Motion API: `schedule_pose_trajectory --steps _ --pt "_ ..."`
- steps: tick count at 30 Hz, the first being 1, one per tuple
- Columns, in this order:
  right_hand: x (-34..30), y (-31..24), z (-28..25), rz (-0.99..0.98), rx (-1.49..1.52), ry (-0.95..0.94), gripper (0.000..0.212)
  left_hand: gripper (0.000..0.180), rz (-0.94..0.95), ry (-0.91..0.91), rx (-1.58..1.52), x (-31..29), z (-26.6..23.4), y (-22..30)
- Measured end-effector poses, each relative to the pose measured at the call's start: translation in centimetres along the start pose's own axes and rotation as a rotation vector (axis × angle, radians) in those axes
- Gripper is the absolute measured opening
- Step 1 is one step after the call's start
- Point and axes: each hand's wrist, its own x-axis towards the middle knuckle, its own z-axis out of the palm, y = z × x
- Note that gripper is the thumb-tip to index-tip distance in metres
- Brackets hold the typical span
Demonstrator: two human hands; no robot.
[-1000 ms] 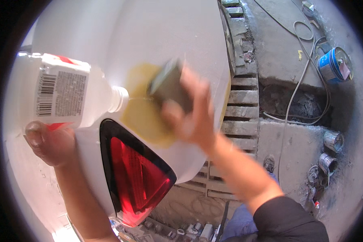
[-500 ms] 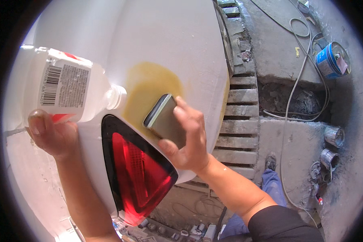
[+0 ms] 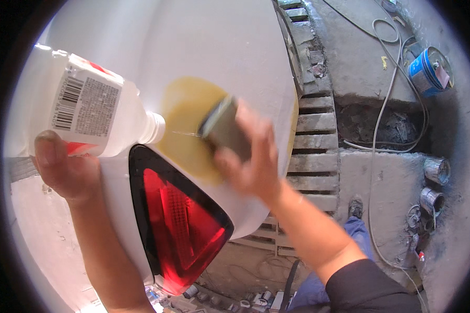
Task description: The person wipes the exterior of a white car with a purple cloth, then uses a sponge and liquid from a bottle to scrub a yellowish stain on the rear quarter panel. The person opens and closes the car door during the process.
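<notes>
My left hand [image 3: 70,169] is closed round a clear plastic bottle [image 3: 128,115] with a white and red label. The bottle lies on its side in the air, its uncapped mouth toward the right. A thin streak of liquid [image 3: 185,134] runs from near the mouth toward a sanding block [image 3: 227,125]. My right hand [image 3: 256,156], smeared by motion, grips this greyish, flat-faced block against the white car panel [image 3: 230,47]. Beneath and around the block is a yellowish patch of filler [image 3: 185,107] on the panel. A red tail light [image 3: 180,224] with a black border sits just below.
Right of the car runs a slatted floor grate [image 3: 313,141]. A pale hose [image 3: 378,120] loops over the concrete floor by a rough pit [image 3: 389,125]. A blue bucket [image 3: 425,73] and two metal cans [image 3: 436,171] stand along the right wall. My shoe [image 3: 355,207] shows below the grate.
My right hand has slid the block up and a little to the right over the yellow patch. The thin streak of liquid now shows. My left hand with the bottle has hardly moved.
</notes>
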Motion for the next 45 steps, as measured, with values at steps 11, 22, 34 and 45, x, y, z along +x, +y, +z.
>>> schedule_pose_trajectory --steps 11,22,34,45 --pt "-5.5 -3.2 -3.9 0.183 -0.01 -0.184 0.069 0.026 -0.036 -0.019 -0.195 -1.2 6.5 4.1" --pt "-6.7 -4.8 -4.9 0.278 -0.069 -0.227 0.066 0.094 -0.019 -0.196 -0.102 -0.6 3.0 1.5" --pt "-5.1 -3.5 -4.1 0.267 -0.063 -0.227 0.071 0.096 -0.052 -0.433 -0.24 0.3 1.6 1.1" --pt "-4.0 -4.0 -3.9 0.168 -0.047 -0.233 0.074 0.04 0.476 -0.169 0.626 0.5 -1.7 -0.8"
